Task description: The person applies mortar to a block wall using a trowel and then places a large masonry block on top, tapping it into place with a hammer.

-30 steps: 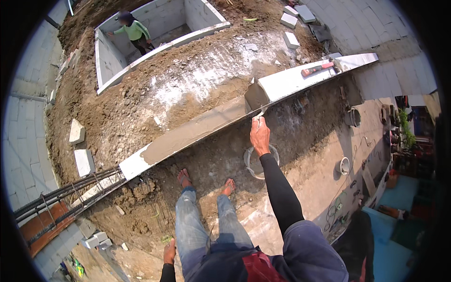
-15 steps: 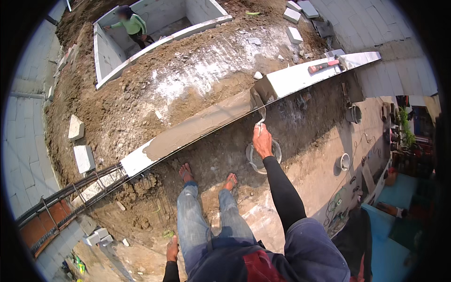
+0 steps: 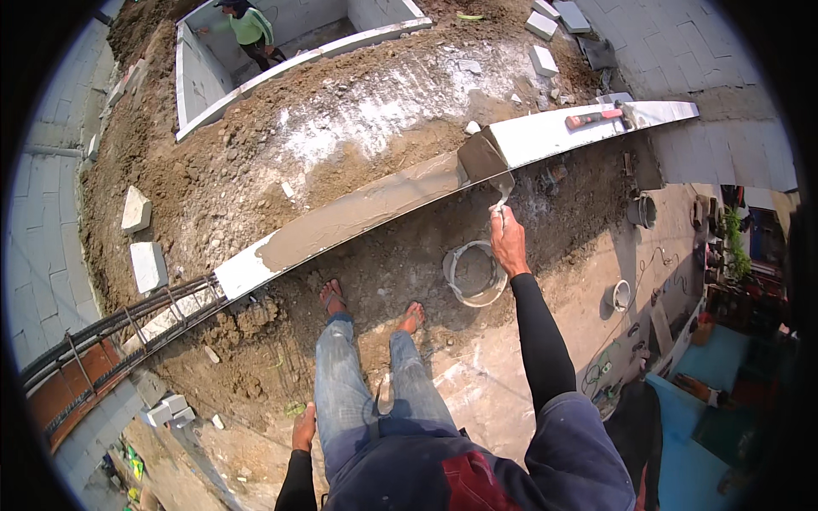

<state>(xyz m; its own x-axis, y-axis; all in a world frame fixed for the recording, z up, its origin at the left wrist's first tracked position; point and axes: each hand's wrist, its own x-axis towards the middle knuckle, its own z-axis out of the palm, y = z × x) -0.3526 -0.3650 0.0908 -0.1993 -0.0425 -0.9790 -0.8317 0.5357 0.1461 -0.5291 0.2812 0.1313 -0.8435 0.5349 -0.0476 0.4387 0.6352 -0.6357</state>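
My right hand (image 3: 509, 240) is closed around the handle of a trowel (image 3: 504, 186). The trowel's mortar-smeared blade is by the near edge of the block wall, at the end of a white block (image 3: 554, 133) whose end face is coated in grey mortar (image 3: 482, 158). To the left, a wet mortar bed (image 3: 358, 209) covers the top of the lower course of white blocks (image 3: 241, 271). A bucket of mortar (image 3: 475, 274) stands on the ground below my right hand. My left hand (image 3: 303, 427) hangs beside my left thigh, fingers loosely extended, holding nothing visible.
A red-handled tool (image 3: 594, 118) lies on the white block. A taut string runs along the wall's near edge. Steel rebar (image 3: 128, 322) extends at left. Loose blocks (image 3: 148, 266) lie beyond the wall. A person in green (image 3: 248, 27) stands inside a block enclosure. Another bucket (image 3: 619, 295) stands right.
My right hand and the trowel have moved right, from the block's corner to just past its mortared end. The mortar bucket is now less covered by my arm. My left hand has shifted slightly.
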